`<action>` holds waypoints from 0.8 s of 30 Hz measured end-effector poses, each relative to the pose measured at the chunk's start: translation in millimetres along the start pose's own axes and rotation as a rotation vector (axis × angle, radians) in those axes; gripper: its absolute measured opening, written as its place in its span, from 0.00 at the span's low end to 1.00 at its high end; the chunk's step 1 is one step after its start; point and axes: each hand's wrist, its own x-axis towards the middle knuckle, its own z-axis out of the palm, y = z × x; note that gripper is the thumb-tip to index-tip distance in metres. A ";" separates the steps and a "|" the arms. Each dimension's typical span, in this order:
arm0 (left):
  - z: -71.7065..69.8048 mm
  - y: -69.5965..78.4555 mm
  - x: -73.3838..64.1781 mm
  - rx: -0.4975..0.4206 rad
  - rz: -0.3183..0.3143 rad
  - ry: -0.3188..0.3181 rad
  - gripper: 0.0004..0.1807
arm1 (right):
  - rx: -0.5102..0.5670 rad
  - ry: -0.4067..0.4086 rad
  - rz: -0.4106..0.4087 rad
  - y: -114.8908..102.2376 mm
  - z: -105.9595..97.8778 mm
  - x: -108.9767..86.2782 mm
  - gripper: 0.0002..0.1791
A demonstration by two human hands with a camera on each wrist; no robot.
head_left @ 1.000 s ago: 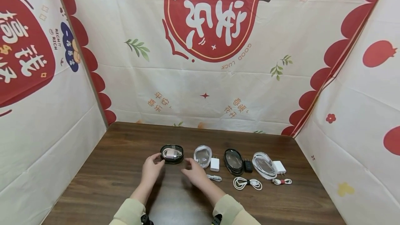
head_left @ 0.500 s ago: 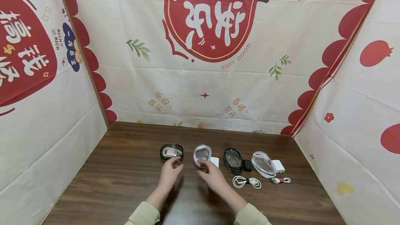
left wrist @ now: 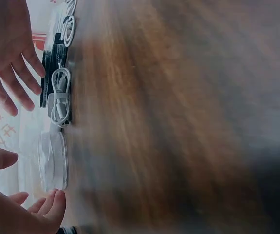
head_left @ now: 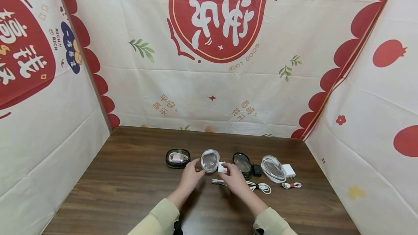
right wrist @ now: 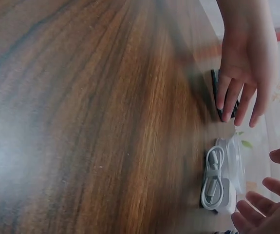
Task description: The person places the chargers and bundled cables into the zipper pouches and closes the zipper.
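A clear oval case (head_left: 210,161) with a pale rim lies on the table, with my left hand (head_left: 191,176) at its left side. My left fingertips are right by its rim, thumb apart from the fingers. My right hand (head_left: 236,180) is over a white charger plug (head_left: 222,167), partly covering it. In the right wrist view the right hand's fingers (right wrist: 256,207) are spread and relaxed beside the plug. A bundled white cable (left wrist: 60,97) sits in front of the plug.
On the left is a black-rimmed case (head_left: 177,158) with a pink-and-white plug and cable inside. To the right lie another black-rimmed case (head_left: 241,162), a black plug (head_left: 257,170), a tied white cable (head_left: 262,188), a white-rimmed case (head_left: 273,169), a white plug (head_left: 289,170) and a red-banded cable (head_left: 291,185).
Both hands have moved right, from around the filled black-rimmed case to the clear case and white plug. The cases, plugs and cables keep their places.
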 end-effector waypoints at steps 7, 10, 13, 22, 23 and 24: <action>8.7 7.4 12.8 0.031 -0.028 0.004 0.31 | 0.007 0.020 0.022 7.5 8.3 14.5 0.29; 11.2 8.3 16.0 0.017 -0.025 0.000 0.30 | 0.019 0.028 0.034 8.4 12.9 19.1 0.30; 13.9 8.0 18.3 0.018 -0.003 -0.010 0.28 | 0.023 0.047 0.056 8.5 15.6 22.5 0.31; 16.5 8.4 19.1 0.002 0.011 -0.003 0.23 | 0.042 0.039 0.115 7.8 18.0 25.8 0.32; 16.5 8.2 19.2 0.009 0.012 -0.002 0.23 | 0.044 0.040 0.118 8.0 17.9 26.1 0.32; 16.3 8.0 18.9 0.012 0.012 -0.003 0.22 | 0.043 0.041 0.120 8.4 17.7 26.4 0.32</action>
